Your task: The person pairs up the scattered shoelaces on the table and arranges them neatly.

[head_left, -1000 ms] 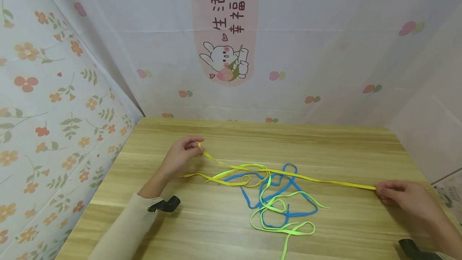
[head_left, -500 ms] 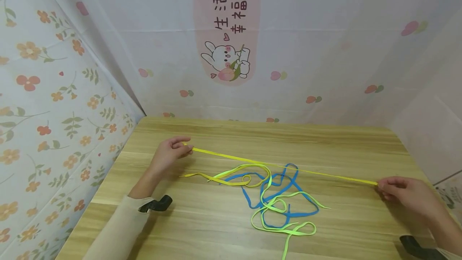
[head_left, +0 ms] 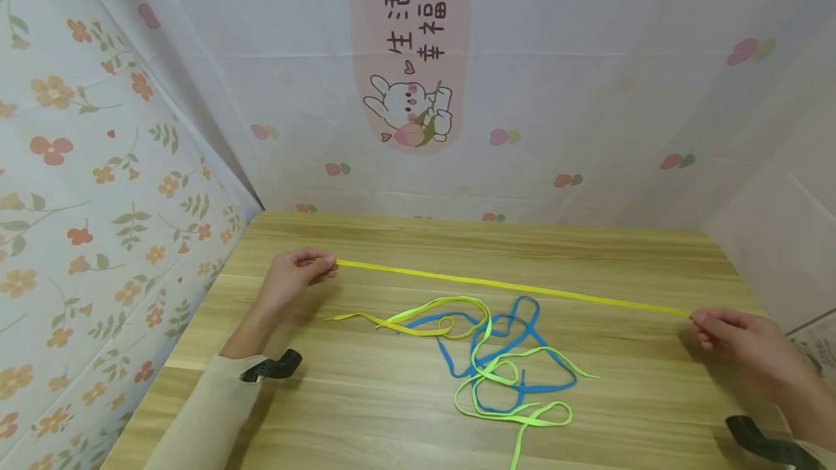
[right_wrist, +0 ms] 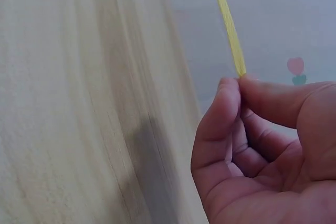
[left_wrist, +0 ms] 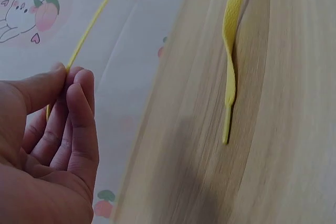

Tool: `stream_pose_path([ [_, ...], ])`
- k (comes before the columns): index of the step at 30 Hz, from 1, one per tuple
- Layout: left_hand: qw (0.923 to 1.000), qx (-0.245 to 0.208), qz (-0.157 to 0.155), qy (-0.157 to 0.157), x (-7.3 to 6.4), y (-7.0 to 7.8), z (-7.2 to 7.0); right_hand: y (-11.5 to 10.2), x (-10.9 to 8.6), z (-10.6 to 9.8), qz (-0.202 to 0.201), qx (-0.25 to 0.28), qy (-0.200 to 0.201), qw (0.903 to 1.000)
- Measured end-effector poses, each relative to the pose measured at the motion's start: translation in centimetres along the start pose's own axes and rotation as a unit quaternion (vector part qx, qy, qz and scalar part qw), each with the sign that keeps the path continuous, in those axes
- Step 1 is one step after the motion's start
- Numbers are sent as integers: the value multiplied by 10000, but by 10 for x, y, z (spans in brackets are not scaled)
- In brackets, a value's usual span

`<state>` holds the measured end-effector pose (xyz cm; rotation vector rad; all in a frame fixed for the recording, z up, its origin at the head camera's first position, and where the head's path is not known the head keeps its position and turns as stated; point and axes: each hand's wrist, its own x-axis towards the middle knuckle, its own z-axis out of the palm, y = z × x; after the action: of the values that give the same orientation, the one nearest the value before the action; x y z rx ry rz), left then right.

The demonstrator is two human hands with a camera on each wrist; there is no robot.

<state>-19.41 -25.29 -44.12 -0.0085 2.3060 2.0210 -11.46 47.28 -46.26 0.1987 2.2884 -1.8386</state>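
Pinching yellow lace [head_left: 512,285] with left grip [head_left: 290,274] and right grip [head_left: 744,347], spread well apart, likely to hold it taut above tabletop [head_left: 366,397], beyond blue lace [head_left: 550,388] and lime lace [head_left: 538,423], lying in overlapping loops.

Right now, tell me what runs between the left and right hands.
A flat yellow shoelace, stretched straight from the left hand to the right hand. The head view shows the whole span; nothing else crosses it.
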Motion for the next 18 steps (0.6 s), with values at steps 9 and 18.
stream_pose_path([
  [9, 9996, 199, -218, 31, 5, 0, -7, 6, 6, -4, -423, 1122, -316, 9923],
  [18, 9992, -279, -244, -120, 11, 4, -12, -3, 20, -1, -739, 1735, -462, 9810],
])
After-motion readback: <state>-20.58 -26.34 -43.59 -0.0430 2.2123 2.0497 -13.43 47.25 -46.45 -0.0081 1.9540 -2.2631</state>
